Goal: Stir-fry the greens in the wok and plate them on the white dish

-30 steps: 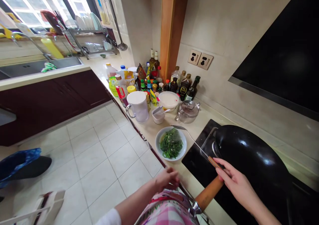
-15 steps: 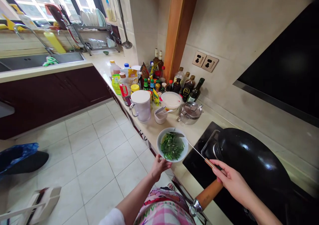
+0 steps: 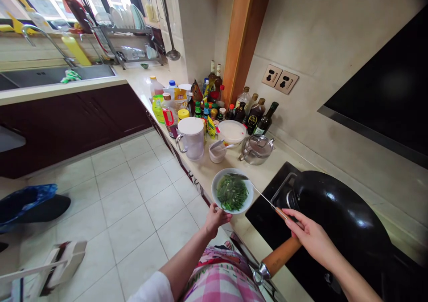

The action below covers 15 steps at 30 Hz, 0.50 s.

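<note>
My left hand [image 3: 216, 219] grips the near rim of a white bowl [image 3: 248, 206], its thumb on the edge and its fingers beneath. Cooked leafy greens [image 3: 232, 193] fill the bowl. In my right hand [image 3: 306, 233] is the wooden handle of a metal spatula [image 3: 264, 196], whose blade lies over the far edge of the greens inside the bowl. Below that hand, the wooden handle [image 3: 281, 257] of a black wok [image 3: 344, 204] points toward me. The wok is tilted on the black cooktop [image 3: 261, 219].
A glass pot [image 3: 257, 149], a small white seasoning pot [image 3: 217, 153] and a lidded pitcher [image 3: 190, 139] stand beyond the bowl. Several bottles [image 3: 256, 115] crowd the corner. The sink [image 3: 96, 72] lies at the far left, and a range hood [image 3: 384, 88] overhangs the right.
The spatula blade stays over the bowl and both hands keep their hold. The camera view has shifted slightly; the bowl appears a little higher and further right.
</note>
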### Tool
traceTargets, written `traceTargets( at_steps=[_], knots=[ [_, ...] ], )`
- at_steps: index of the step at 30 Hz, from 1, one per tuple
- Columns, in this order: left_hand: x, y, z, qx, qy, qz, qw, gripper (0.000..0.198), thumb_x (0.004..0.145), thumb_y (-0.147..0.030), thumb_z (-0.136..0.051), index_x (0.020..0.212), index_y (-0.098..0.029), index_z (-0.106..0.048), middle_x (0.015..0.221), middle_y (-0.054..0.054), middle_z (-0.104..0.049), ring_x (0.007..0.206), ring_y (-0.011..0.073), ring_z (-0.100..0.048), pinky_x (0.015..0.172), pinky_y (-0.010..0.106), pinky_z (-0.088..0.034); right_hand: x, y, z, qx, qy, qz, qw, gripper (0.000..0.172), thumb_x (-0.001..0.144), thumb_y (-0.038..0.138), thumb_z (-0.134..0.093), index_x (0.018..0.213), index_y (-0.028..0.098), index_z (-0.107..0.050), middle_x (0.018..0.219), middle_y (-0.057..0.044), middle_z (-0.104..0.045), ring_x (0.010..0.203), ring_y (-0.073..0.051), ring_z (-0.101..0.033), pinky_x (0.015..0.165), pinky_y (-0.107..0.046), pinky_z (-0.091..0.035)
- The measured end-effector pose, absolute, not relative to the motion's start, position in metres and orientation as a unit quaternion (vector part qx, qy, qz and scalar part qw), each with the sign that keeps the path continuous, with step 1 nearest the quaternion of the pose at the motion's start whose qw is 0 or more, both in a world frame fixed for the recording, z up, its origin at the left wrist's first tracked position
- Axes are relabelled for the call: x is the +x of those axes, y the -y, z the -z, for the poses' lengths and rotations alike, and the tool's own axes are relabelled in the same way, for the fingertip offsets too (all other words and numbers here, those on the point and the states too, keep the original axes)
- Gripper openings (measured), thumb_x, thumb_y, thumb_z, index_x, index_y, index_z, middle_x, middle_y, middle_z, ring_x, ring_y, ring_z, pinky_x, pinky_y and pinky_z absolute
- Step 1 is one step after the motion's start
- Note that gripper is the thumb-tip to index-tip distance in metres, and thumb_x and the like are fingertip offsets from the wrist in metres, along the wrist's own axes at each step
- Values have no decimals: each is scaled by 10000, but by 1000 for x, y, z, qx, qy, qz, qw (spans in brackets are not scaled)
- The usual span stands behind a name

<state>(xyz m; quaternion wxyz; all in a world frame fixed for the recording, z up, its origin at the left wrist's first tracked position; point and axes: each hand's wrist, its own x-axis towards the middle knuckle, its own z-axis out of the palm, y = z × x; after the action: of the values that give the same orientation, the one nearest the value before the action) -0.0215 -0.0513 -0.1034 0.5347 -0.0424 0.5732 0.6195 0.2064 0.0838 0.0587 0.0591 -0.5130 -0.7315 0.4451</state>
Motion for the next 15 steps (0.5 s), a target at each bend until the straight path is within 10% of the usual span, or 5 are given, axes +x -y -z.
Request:
traceTargets(
  at_steps=[15],
  knots=[
    [-15,53,102,-21,-578,-640,505,605,730,-375,-700,1166,-232,-306,715,-1,-657,624,157,-677,679,317,-558,258,-41,-81,-564,615,-552,-5,624,603,644,-674,1081,245,-700,543,31,-458,503,-119,-403,433,-233,-275]
  ],
)
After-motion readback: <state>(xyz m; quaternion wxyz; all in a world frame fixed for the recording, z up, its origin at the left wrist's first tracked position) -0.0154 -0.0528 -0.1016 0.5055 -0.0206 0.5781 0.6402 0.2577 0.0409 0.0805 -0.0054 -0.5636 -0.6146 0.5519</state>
